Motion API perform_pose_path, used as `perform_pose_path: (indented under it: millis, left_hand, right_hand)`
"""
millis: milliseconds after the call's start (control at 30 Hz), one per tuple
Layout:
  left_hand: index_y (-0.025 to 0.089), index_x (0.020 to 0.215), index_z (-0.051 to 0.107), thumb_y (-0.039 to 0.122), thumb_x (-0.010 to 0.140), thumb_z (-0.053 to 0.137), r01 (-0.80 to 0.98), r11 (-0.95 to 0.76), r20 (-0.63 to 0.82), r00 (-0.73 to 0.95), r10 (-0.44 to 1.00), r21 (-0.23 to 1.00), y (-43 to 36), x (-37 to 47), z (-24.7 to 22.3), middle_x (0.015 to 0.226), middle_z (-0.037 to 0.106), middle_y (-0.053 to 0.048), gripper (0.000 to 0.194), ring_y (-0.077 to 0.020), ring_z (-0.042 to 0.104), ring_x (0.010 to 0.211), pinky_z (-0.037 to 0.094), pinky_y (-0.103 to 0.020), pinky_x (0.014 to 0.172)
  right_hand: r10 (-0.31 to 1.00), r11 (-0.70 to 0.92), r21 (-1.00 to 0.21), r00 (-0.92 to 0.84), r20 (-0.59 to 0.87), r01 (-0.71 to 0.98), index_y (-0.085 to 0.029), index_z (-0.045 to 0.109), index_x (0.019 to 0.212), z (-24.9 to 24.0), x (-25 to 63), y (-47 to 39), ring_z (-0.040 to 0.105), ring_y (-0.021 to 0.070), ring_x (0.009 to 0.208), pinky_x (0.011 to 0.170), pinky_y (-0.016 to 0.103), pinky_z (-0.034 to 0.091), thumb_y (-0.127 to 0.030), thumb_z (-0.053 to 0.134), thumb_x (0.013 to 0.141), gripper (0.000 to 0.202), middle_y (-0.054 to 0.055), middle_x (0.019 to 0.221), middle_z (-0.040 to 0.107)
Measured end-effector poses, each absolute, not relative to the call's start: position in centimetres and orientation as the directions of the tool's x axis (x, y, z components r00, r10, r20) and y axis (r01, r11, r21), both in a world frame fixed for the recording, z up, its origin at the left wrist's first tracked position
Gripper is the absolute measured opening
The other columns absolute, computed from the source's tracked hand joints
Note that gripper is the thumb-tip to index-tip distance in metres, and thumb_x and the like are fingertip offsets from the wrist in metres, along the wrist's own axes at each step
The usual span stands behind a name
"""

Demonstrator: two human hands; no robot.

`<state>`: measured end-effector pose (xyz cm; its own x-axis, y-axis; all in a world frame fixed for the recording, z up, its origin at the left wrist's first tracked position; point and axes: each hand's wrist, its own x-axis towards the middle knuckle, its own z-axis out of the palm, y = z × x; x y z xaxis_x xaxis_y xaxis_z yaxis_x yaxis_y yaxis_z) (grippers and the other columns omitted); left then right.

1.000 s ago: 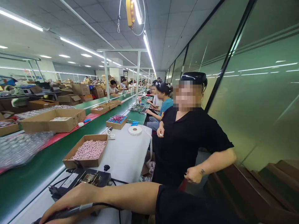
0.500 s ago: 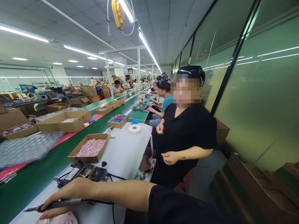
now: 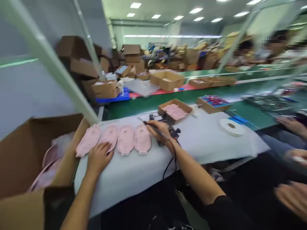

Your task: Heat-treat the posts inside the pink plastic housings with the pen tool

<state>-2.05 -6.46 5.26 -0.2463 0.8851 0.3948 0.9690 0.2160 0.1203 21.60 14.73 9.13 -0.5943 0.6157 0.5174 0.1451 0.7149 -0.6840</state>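
My right hand (image 3: 160, 130) grips a black corded soldering iron (image 3: 149, 124), tip pointing left, just right of a row of several flat pink pouches (image 3: 125, 139) lying on the white cloth of the bench (image 3: 134, 175). My left hand (image 3: 98, 157) lies flat on the cloth, its fingers touching the lower edge of the second pouch from the left (image 3: 109, 136). The iron's cord (image 3: 169, 161) hangs over the bench's front edge. The picture is motion-blurred.
A big open cardboard box (image 3: 35, 153) with more pink items stands at my left. Behind the pouches are a tray of small pink parts (image 3: 175, 111), a tray of coloured parts (image 3: 212, 103), a white tape roll (image 3: 231, 126) and the green conveyor (image 3: 148, 102). Other people's hands (image 3: 289, 124) are at right.
The view has swung from the seated co-worker at right round to the bench. The pink pouches, the big box and my left hand have come into view; my right hand still holds the iron.
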Motion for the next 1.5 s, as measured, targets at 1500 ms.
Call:
perform_pose_path:
  millis: [1500]
  left_hand:
    - [0.020,0.134,0.063,0.021,0.098,0.050,0.963,0.167,0.305,-0.227,0.925,0.211,-10.3,-2.5,3.2,0.143,0.061,-0.005,0.038,-0.0347,0.048,0.138,0.038,-0.063,0.114]
  right_hand:
    - [0.407,0.863,-0.488,-0.750,0.522,0.129,-0.017,0.070,0.085,6.9,8.9,7.4,0.062,0.0074,0.054,0.053,0.019,0.046,-0.018,0.062,0.093,0.011,-0.002,0.066,0.070]
